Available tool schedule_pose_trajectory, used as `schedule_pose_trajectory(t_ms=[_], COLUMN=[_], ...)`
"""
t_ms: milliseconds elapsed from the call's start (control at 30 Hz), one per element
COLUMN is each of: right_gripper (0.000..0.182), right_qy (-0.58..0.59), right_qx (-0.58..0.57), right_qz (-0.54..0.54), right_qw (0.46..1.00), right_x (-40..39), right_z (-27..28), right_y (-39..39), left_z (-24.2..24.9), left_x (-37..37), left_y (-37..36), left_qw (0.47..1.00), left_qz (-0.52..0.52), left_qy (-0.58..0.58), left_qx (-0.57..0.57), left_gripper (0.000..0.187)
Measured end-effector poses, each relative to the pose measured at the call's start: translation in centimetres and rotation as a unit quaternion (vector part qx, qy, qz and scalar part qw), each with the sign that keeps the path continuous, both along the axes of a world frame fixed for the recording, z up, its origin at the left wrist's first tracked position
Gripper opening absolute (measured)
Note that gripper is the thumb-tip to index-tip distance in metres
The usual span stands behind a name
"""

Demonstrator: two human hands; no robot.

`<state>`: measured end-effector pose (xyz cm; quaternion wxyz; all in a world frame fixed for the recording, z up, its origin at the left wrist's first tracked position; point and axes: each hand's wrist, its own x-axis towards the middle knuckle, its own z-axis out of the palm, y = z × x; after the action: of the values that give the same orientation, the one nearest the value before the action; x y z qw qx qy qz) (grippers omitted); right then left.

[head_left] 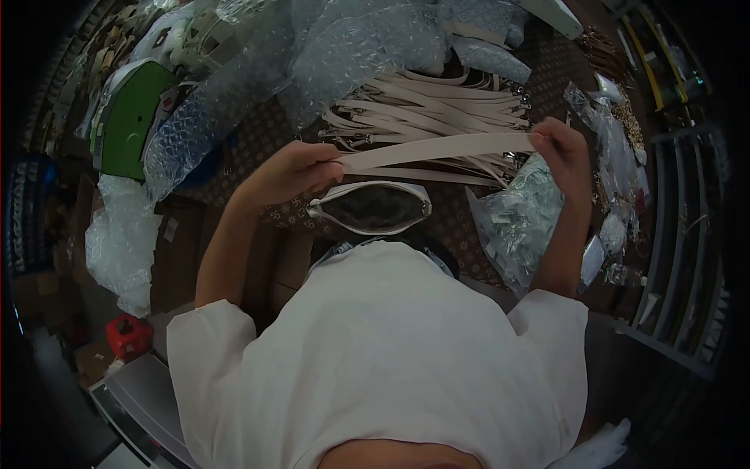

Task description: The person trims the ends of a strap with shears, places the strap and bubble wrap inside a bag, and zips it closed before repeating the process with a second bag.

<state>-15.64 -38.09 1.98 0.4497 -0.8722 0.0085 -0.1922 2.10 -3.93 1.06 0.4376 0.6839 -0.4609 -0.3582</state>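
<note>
A pale beige strap [437, 150] is stretched between my two hands, bowing slightly upward in the middle. My left hand [305, 164] pinches its left end, and my right hand [561, 148] grips the right end, its fingers curled round it. Just below the strap, close to my body, a small white bag [371, 227] lies with its mouth gaping and its dark lining showing. Behind the held strap is a pile of similar straps [430, 105] with metal clasps at their ends. Whatever is on the ends of the held strap is hidden by my fingers.
Bubble wrap [367, 47] covers the back of the patterned table [273, 199]. A green bag [134, 117] stands at the left. By my right forearm sits a clear plastic bag of small packets [519, 215]. Chains [629, 125] and plastic packets line the right edge, beside a rack [680, 234].
</note>
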Motion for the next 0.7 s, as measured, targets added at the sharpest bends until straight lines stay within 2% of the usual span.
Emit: schedule_pose_trajectory(t_ms=[100,233,500,700], right_gripper=[0.007,0.007,0.01,0.011], right_qy=[0.048,0.05,0.064,0.056], right_qx=[0.07,0.143,0.137,0.143], right_qz=[0.019,0.011,0.006,0.006], right_qw=[0.996,0.988,0.988,0.988], right_x=[-1.5,-1.3,-1.3,-1.2], right_z=[-0.6,-1.5,-1.8,-2.2], right_y=[-1.8,-1.7,-2.3,-2.4], left_z=[1.2,1.8,1.0,1.2], left_x=[-0.5,-1.6,-2.8,-3.9], left_y=[1.7,2.1,2.7,2.4], left_qw=[0.997,0.995,0.973,0.975], left_qz=[-0.002,0.009,0.006,0.01], left_qy=[0.059,0.092,0.224,0.21], left_qx=[0.051,0.027,-0.056,-0.069], left_gripper=[0.016,0.018,0.017,0.015])
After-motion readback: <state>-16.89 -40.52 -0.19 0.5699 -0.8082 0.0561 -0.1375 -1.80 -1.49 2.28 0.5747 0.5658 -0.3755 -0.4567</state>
